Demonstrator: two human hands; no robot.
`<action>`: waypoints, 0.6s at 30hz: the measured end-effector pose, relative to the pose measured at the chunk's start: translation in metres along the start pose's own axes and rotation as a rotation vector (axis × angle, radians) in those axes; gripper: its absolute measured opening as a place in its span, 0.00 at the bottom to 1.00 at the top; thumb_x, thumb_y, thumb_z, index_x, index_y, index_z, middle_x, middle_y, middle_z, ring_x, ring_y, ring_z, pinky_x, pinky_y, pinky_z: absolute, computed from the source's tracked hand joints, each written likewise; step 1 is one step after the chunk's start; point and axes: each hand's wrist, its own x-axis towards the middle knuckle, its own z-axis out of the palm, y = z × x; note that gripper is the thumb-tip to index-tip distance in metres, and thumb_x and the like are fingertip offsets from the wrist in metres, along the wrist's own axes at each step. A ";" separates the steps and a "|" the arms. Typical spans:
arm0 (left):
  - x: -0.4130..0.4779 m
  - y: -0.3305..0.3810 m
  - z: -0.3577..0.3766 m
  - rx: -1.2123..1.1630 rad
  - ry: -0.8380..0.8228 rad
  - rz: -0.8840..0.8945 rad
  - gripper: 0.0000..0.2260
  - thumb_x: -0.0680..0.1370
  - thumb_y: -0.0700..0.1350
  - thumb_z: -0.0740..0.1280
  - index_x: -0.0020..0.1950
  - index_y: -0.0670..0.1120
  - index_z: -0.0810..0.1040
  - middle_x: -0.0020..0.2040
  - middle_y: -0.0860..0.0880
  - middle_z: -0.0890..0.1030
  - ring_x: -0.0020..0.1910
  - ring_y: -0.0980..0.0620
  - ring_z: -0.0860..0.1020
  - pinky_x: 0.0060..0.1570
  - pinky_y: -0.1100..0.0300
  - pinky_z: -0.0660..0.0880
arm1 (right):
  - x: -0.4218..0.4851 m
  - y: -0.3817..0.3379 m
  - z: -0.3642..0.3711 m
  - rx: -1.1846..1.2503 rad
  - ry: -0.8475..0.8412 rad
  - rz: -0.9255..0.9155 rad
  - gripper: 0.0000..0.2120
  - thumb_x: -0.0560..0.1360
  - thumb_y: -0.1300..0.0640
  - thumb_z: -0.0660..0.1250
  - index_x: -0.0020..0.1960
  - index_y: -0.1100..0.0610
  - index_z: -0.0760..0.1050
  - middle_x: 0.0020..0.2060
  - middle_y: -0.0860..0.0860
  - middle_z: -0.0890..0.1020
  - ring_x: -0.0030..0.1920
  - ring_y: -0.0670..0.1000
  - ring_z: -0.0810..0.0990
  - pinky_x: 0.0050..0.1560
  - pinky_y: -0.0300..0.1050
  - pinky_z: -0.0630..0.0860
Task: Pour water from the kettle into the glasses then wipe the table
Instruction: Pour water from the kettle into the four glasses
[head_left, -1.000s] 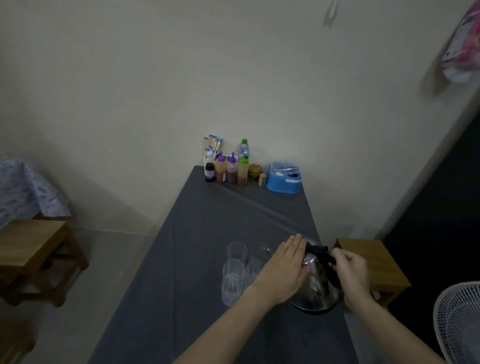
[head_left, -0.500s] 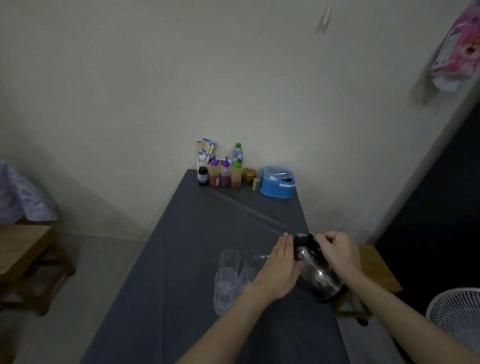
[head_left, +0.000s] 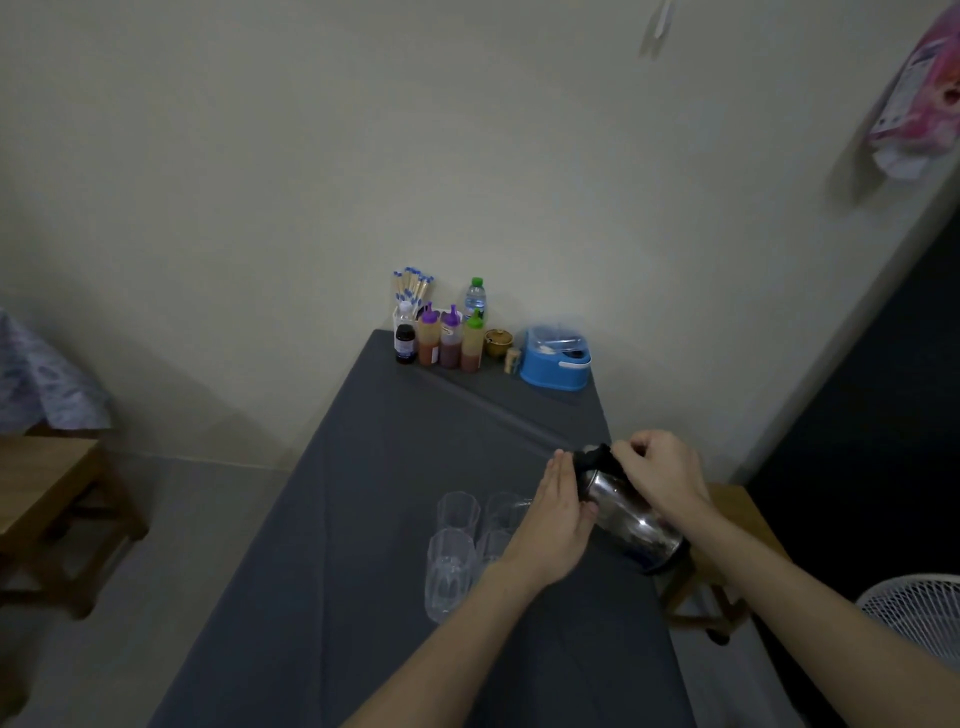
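Observation:
A shiny steel kettle (head_left: 631, 519) with a black lid is lifted and tilted sharply to the left over the glasses. My right hand (head_left: 660, 473) grips its black handle from above. My left hand (head_left: 558, 519) lies flat against the lid and upper side of the kettle, fingers straight. Several clear glasses (head_left: 451, 566) stand in a tight cluster on the grey tablecloth (head_left: 363, 519), just left of and below the kettle's mouth. My left hand hides part of the right-hand glasses. No stream of water is visible.
At the table's far end by the wall stand sauce bottles (head_left: 450, 343), a water bottle (head_left: 475, 297), a chopstick holder (head_left: 408, 296) and a blue box (head_left: 555, 358). Wooden stools sit left (head_left: 47, 499) and right (head_left: 737, 519) of the table. A white fan (head_left: 919, 613) is at the lower right.
The kettle has left the table and tipped further to the left toward the glasses. Both hands rose with it; my left hand stayed pressed on the lid side.

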 end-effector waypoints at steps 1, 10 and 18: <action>0.000 0.001 -0.001 -0.005 0.005 0.003 0.29 0.82 0.46 0.54 0.77 0.40 0.41 0.79 0.43 0.44 0.77 0.49 0.43 0.74 0.60 0.44 | 0.001 -0.002 -0.002 -0.011 -0.003 -0.005 0.17 0.73 0.54 0.67 0.27 0.59 0.75 0.23 0.52 0.75 0.27 0.49 0.73 0.30 0.45 0.71; -0.002 0.003 -0.004 -0.031 0.032 0.019 0.29 0.82 0.45 0.54 0.76 0.38 0.40 0.78 0.41 0.44 0.77 0.48 0.43 0.74 0.60 0.43 | 0.004 -0.015 -0.004 -0.082 0.009 -0.074 0.16 0.74 0.55 0.66 0.29 0.59 0.76 0.22 0.51 0.72 0.25 0.45 0.69 0.26 0.39 0.62; -0.002 0.001 -0.005 -0.039 0.046 0.015 0.30 0.83 0.46 0.54 0.76 0.39 0.39 0.78 0.42 0.43 0.77 0.48 0.43 0.74 0.59 0.44 | 0.010 -0.017 0.001 -0.105 0.021 -0.099 0.16 0.73 0.53 0.66 0.30 0.61 0.77 0.25 0.57 0.79 0.27 0.50 0.73 0.31 0.48 0.73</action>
